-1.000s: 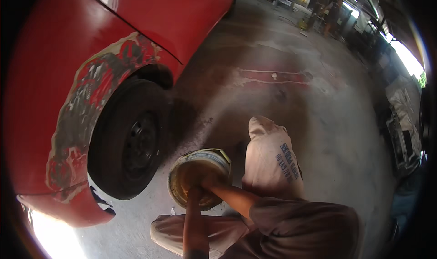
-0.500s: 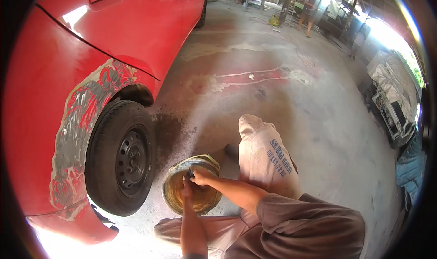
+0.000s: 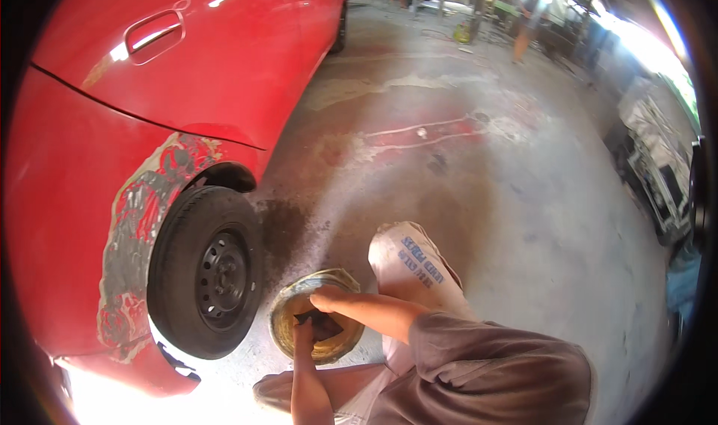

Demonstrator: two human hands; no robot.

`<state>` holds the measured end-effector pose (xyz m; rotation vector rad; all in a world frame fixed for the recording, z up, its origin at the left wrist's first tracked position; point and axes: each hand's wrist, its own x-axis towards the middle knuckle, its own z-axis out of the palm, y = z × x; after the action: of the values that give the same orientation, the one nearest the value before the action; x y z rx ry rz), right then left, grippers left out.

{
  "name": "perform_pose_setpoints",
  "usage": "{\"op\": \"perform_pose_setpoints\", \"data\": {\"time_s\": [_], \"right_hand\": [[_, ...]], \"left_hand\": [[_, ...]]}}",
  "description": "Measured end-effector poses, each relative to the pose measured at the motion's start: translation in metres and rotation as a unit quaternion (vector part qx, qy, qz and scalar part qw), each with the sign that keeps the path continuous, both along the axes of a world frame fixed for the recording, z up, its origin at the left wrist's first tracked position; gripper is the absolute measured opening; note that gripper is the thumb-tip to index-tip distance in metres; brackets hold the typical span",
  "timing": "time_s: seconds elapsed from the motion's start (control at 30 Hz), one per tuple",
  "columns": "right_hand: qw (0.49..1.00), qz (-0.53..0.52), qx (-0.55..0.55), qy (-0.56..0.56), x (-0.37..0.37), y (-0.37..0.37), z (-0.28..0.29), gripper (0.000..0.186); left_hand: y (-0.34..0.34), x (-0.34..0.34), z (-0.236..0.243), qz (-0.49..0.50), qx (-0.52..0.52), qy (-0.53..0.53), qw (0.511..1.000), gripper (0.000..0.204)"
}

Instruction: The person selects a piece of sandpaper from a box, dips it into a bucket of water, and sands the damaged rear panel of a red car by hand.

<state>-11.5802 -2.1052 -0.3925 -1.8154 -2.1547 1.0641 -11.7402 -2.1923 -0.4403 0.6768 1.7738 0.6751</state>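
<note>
A round, worn basin (image 3: 282, 333) with a brownish inside sits on the floor between me and the red car. My left hand (image 3: 303, 328) is inside it, closed on a thin dark sheet (image 3: 324, 328) lying low in the basin. Just above the sheet, my right hand (image 3: 327, 299) is closed near the basin's far inner side; what its fingers hold, if anything, is hidden. Beside the basin is the car's rear wheel (image 3: 218, 279), under an arch with a rough grey and tan patch (image 3: 129, 249) on the red paint.
The car body (image 3: 90, 171) fills the left side. My knee (image 3: 407, 264) in printed pale cloth is right of the basin. Stained concrete floor (image 3: 419, 171) stretches behind. A covered heap of panels (image 3: 654, 171) stands at right, and a blurred person (image 3: 522, 32) is far back.
My hands were together deep in the basin; the right hand has risen toward the far side, showing more dark sheet below. The view has shifted, showing more of the car door.
</note>
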Motion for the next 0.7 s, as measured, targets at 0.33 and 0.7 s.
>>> {"op": "perform_pose_setpoints", "data": {"time_s": [0.33, 0.7], "right_hand": [[0.877, 0.177, 0.443, -0.054, 0.003, 0.051, 0.041, 0.037], [0.948, 0.210, 0.239, -0.009, 0.004, 0.060, -0.008, 0.051]], "left_hand": [[-0.030, -0.008, 0.133, 0.191, 0.188, 0.111, 0.957, 0.027], [-0.004, -0.054, 0.448, 0.273, 0.461, 0.620, 0.573, 0.049]]}}
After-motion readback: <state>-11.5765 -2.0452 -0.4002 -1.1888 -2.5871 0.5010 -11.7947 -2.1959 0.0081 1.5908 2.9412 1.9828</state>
